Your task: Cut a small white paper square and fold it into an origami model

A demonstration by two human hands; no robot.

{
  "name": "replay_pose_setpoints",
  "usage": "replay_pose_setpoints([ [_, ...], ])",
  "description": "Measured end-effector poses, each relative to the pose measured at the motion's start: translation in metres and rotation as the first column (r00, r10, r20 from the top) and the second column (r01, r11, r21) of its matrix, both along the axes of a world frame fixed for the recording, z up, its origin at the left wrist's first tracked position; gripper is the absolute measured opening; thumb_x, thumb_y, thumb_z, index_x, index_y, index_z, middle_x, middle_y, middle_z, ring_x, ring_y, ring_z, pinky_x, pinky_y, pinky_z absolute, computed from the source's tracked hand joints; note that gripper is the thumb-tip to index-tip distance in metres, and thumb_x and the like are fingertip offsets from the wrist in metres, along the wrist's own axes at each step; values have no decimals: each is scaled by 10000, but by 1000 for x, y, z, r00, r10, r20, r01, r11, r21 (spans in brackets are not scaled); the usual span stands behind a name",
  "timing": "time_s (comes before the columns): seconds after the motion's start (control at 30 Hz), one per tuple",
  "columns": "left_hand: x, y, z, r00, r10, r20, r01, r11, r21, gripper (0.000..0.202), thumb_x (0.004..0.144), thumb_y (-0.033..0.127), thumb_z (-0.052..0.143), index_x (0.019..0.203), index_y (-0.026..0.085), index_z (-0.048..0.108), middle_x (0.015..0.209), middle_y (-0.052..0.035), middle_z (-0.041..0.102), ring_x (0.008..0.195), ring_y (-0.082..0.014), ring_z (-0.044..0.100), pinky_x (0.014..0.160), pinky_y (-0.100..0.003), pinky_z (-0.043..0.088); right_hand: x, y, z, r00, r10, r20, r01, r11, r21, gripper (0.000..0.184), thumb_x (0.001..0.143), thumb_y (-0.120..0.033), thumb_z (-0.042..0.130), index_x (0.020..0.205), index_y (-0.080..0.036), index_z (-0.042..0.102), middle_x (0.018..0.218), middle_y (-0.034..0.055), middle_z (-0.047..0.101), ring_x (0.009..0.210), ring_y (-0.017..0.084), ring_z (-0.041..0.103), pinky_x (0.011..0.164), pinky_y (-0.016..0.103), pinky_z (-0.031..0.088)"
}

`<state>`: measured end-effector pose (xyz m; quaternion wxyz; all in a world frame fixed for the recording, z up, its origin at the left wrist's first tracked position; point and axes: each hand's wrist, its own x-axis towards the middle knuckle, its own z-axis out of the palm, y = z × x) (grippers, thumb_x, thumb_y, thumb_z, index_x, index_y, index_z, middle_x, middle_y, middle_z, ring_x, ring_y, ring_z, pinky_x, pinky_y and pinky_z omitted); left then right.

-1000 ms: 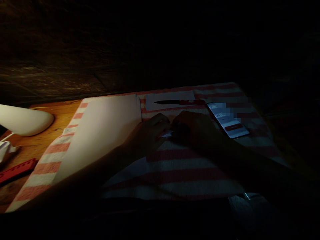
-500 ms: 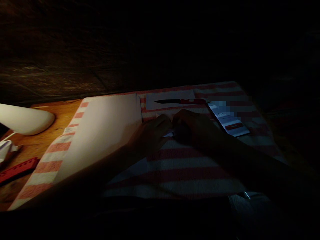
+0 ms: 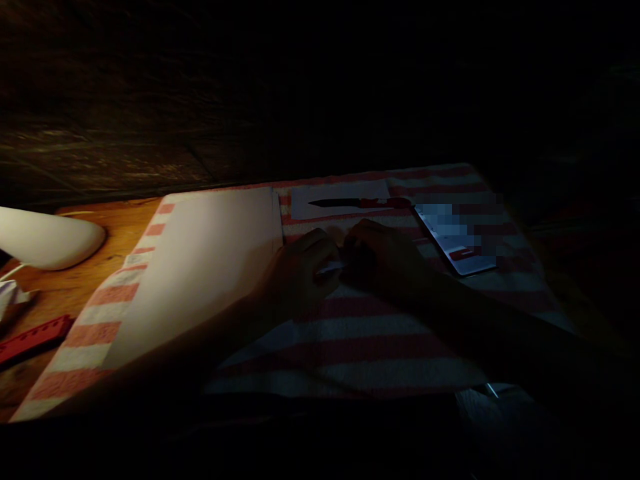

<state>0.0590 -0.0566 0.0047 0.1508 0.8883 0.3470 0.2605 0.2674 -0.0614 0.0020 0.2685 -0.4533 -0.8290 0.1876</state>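
My left hand (image 3: 313,263) and my right hand (image 3: 367,250) meet over a red-and-white striped cloth (image 3: 380,347), fingers closed. Between them shows a small piece of white paper (image 3: 330,267), pinched by both; most of it is hidden by the fingers and the dark. Left of my left hand lies a stack of white paper sheets (image 3: 215,247), partly under my left forearm. Beyond my hands a knife (image 3: 360,203) with a dark blade and red handle rests partly across another white paper piece (image 3: 305,208).
A lit phone (image 3: 457,247) lies right of my right hand. On the wooden table (image 3: 120,220) at the left are a white lamp-like object (image 3: 55,237), crumpled white paper (image 3: 13,297) and a red notched strip (image 3: 35,339). A dark wall (image 3: 150,147) stands behind.
The small paper between my hands has tilted and less of it shows. My left hand has turned slightly, its fingers more curled. The knife and sheets stay put.
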Motion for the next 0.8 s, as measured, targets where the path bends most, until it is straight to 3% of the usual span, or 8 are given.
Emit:
replay_pose_setpoints([
  [0.2,-4,0,-5,999,5,53,-8,999,43,229,754,89,684,976,142,664,994,-60,669,910,-196,654,788,-320,540,0,1,-1,999,-21,-27,21,1000,-15,259,778,-242,744,996,-163,629,980,47,661,793,168,589,638,259,365],
  [0.43,-6,-2,-16,995,-81,62,76,994,81,315,831,77,633,1131,160,683,1081,-78,620,997,-188,636,849,-313,560,5,2,2,1000,19,-12,-19,999,-44,196,794,-200,739,968,-156,660,907,38,642,751,160,560,642,261,361],
  [0.57,-6,-2,-18,994,-83,69,77,993,90,262,822,63,636,1062,146,704,1036,-74,622,956,-184,636,819,-311,567,8,2,3,997,67,-31,-69,996,-57,110,854,-201,703,940,-151,656,918,43,632,776,157,564,673,260,380],
  [0.8,-8,-2,-19,995,-91,50,87,993,86,215,847,85,625,1035,158,702,1137,-90,677,1067,-212,654,904,-352,569,10,3,0,992,122,25,-122,992,-12,103,897,-232,669,949,-143,655,924,53,604,806,165,554,696,269,376],
])
